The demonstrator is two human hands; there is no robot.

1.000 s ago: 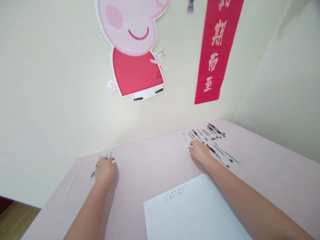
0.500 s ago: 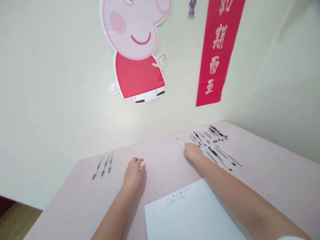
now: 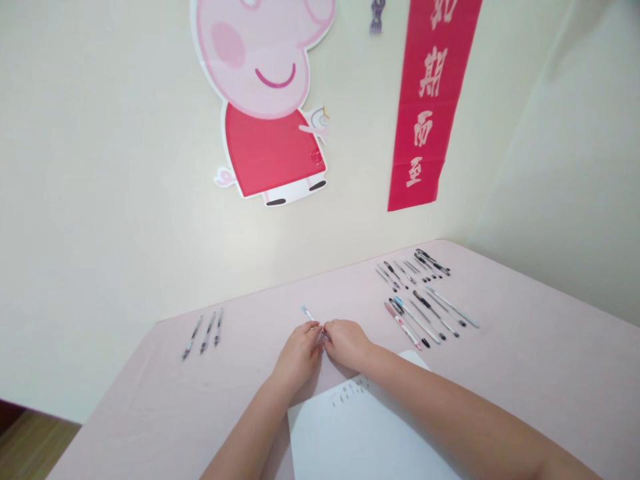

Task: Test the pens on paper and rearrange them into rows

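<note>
A slim white pen (image 3: pixel 307 313) with a light blue end is held just above the pink table top, in front of the paper. My left hand (image 3: pixel 300 353) is closed around its middle from the left. From the right, the fingers of my right hand (image 3: pixel 347 341) pinch it near the lower end, fingertips close against those of the left. Both hands cover much of the pen. Below them lies a white sheet of paper (image 3: pixel 360 427) with small handwritten marks near its top, partly under my right forearm.
Three pens (image 3: pixel 205 332) lie side by side on the left of the pink table (image 3: pixel 125 387). At the right lie a row of several pens (image 3: pixel 425 317) and, behind it, more pens and small parts (image 3: pixel 410 270). A pig cutout (image 3: pixel 275 147) and a red banner (image 3: pixel 423 133) hang on the wall.
My right hand has moved left from the pens on the right, bringing the white pen along. My left hand has shifted right and closed on it. Pens that the right hand hid now show.
</note>
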